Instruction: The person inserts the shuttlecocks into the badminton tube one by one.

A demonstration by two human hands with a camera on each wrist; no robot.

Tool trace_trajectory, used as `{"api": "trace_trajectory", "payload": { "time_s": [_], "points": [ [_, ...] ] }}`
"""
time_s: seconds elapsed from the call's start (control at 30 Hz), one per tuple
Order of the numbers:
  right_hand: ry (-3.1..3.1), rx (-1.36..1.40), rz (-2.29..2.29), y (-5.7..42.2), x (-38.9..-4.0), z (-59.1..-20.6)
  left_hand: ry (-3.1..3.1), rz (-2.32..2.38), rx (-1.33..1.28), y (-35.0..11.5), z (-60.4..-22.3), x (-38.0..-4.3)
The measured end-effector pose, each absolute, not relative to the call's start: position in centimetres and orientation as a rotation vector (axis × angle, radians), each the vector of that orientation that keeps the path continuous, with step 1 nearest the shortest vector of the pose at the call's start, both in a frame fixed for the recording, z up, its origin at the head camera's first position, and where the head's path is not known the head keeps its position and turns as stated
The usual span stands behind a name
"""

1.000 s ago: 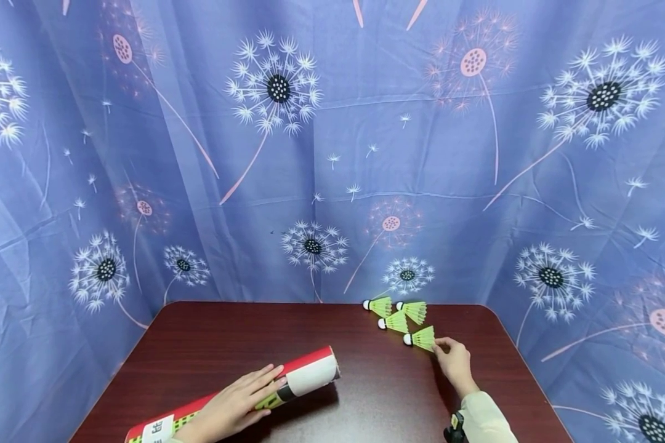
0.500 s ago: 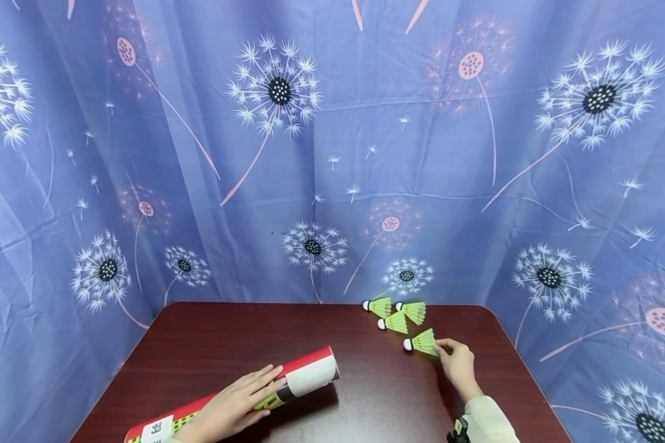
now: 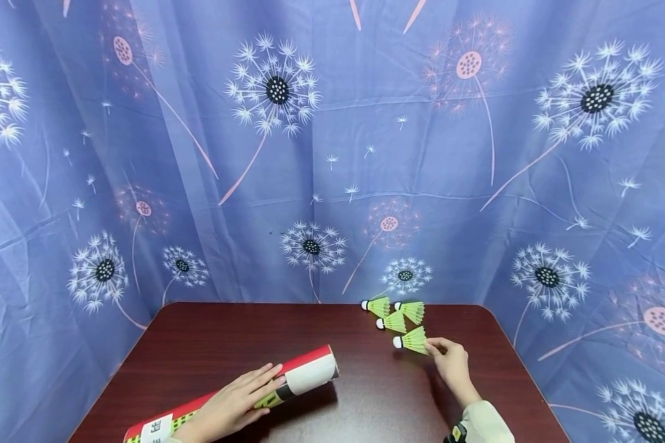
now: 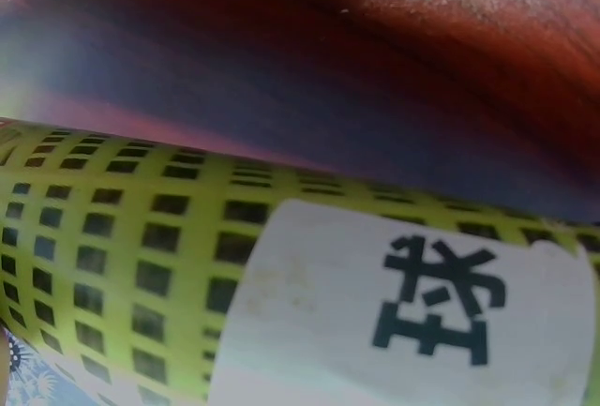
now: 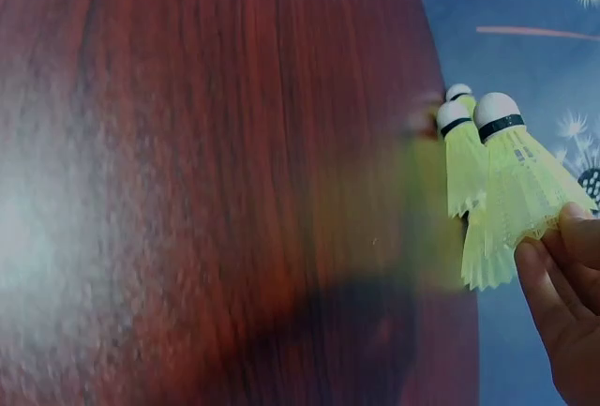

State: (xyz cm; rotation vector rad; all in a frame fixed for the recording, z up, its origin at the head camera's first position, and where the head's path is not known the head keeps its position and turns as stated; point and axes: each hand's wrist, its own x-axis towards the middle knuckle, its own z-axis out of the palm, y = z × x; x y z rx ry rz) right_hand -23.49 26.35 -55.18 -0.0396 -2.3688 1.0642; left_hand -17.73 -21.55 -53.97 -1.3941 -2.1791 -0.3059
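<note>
In the head view, my right hand pinches the feather end of a yellow-green shuttlecock, its white cork pointing left. The right wrist view shows this shuttlecock between thumb and fingers, above the table. My left hand lies over a long shuttlecock tube, fingers across its top and thumb on the near side. The tube slants across the table, red and white with a yellow-green grid. Up close in the left wrist view, the tube bears a white label with black characters.
Beyond the held one, three more shuttlecocks lie grouped at the back edge of the dark red-brown table. A blue curtain with dandelion prints hangs behind the table and along both sides.
My right hand has moved slightly left with the pinched shuttlecock, after a small dip toward me. The left hand and the tube have stayed in place.
</note>
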Motion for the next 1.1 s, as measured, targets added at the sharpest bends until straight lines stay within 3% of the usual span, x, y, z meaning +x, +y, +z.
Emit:
{"api": "trace_trajectory", "payload": {
  "time_s": [1.1],
  "points": [
    [-2.244, 0.249, 1.54, 18.3, -22.0, -52.8, -2.144, -0.331, -1.407, -21.4, -53.7, -17.8]
  ]
}}
